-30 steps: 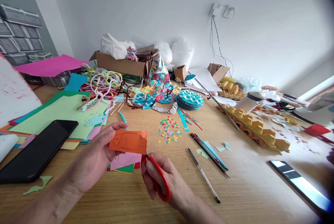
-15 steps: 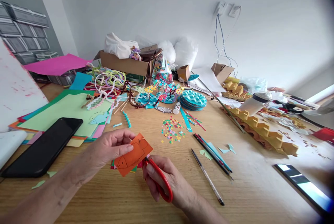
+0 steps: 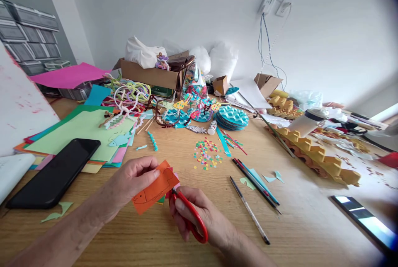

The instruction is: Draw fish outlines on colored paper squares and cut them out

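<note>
Between the thumb and fingers of my left hand [image 3: 139, 178] is a piece of orange paper [image 3: 157, 186] with a fish outline drawn on it in dark line. My right hand [image 3: 199, 211] grips red-handled scissors [image 3: 194, 217], its fingers through the loops. The scissors' blades meet the lower right edge of the paper; most of their length is hidden. Bits of pink, red and green paper show on the table behind the orange piece. Colourful confetti dots [image 3: 207, 154] lie beyond my hands.
A black phone [image 3: 56, 173] and stacked coloured paper [image 3: 77, 130] are at left. A pen [image 3: 249, 210] and several pencils [image 3: 258, 186] lie right of my hands. Farther right are a yellow egg carton [image 3: 314, 155] and another phone [image 3: 363, 221]. Blue scalloped discs [image 3: 231, 117] stand behind.
The orange paper has tilted and shifted slightly left and down in my left hand, against the scissors. My right hand has barely moved. The view has shifted a little.
</note>
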Action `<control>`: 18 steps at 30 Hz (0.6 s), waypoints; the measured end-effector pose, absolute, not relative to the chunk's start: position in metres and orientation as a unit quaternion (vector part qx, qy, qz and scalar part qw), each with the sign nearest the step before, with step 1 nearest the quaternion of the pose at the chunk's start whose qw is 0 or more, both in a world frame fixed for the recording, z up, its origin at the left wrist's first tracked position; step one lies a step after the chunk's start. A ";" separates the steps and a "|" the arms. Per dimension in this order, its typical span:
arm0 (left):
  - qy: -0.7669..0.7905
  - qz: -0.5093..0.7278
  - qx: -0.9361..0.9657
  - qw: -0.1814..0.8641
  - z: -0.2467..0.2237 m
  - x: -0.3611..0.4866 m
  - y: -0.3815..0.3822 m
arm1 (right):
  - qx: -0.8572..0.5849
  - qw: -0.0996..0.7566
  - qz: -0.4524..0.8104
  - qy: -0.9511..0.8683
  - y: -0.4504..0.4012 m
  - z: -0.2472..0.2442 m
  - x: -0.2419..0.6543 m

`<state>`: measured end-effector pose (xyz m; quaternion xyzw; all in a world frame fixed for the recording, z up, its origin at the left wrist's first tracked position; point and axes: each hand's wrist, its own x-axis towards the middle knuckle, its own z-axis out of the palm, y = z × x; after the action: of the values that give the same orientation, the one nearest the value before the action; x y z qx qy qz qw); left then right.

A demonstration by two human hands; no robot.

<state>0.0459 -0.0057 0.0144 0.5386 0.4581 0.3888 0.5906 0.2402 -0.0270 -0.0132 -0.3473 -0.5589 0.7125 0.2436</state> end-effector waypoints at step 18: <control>0.468 0.377 0.575 0.555 0.014 0.049 -0.008 | -0.339 0.230 0.722 -0.557 -0.027 -0.010 0.239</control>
<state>0.0486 -0.0082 0.0139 0.5752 0.4678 0.3771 0.5550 0.2394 -0.0274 -0.0105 -0.3390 -0.5572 0.7223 0.2301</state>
